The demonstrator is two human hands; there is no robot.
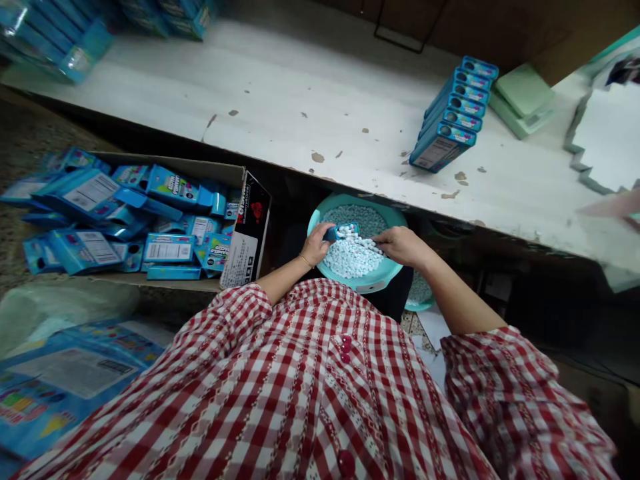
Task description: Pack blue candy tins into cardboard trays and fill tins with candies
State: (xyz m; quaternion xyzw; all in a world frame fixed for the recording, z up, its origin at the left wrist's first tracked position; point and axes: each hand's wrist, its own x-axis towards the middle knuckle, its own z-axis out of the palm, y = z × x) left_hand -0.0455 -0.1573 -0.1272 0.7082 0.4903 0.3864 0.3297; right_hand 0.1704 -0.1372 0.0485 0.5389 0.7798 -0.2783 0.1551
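Observation:
My left hand [316,247] is closed around a small blue candy box [330,233], tilted over a turquoise basin [314,220]. White pellet-like candies [347,230] show at the box's open end. My right hand [400,245] is closed in a pinch at the basin's right side, on what looks like a small scoop [379,247] heaped with candies and almost hidden by them. The heap reaches to the mouth of the box. More loose candies [350,261] fill the basin beneath both hands.
A carton [240,260] of blue candy boxes [170,248] stands at left. On the white worktop [280,113] are a row of upright boxes [443,143], a pale green container [525,93] and stacked blue packs [75,47]. Another basin [420,305] sits lower right. A person's blurred hand [613,203] shows far right.

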